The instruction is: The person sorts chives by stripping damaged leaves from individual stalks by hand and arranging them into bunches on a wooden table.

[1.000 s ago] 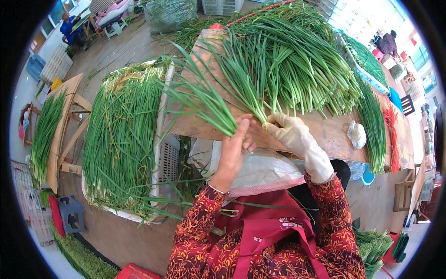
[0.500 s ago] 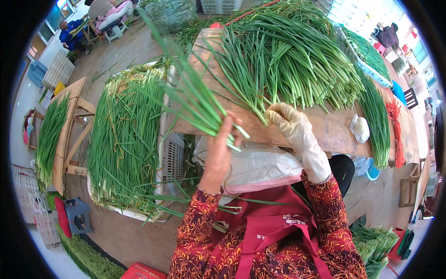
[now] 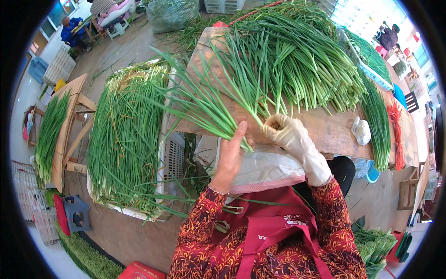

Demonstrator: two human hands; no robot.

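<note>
Green stalks make up the loose bunch (image 3: 213, 114) that the bare left hand (image 3: 229, 156) holds, its thumb and fingers closed around the lower part, with pale ends poking out past the thumb and leaves fanning up and away to the left; just to the right of that grip, the right hand (image 3: 295, 139) wears a cream glove (image 3: 309, 151), its fingers curled and drawn together at the base of a few stalks (image 3: 253, 110) lying on the wooden tabletop (image 3: 320, 128), though I cannot tell whether they pinch them; beyond the gloved fingers spreads a large heap (image 3: 306, 69) of the same greens, and farther to their right lie a white bundle (image 3: 361, 130) and red ties (image 3: 396, 130); below both hands, a pale sack (image 3: 265, 165) with a pink-striped hem meets a dark red apron (image 3: 278, 209) bearing small white lettering and a white printed emblem
</note>
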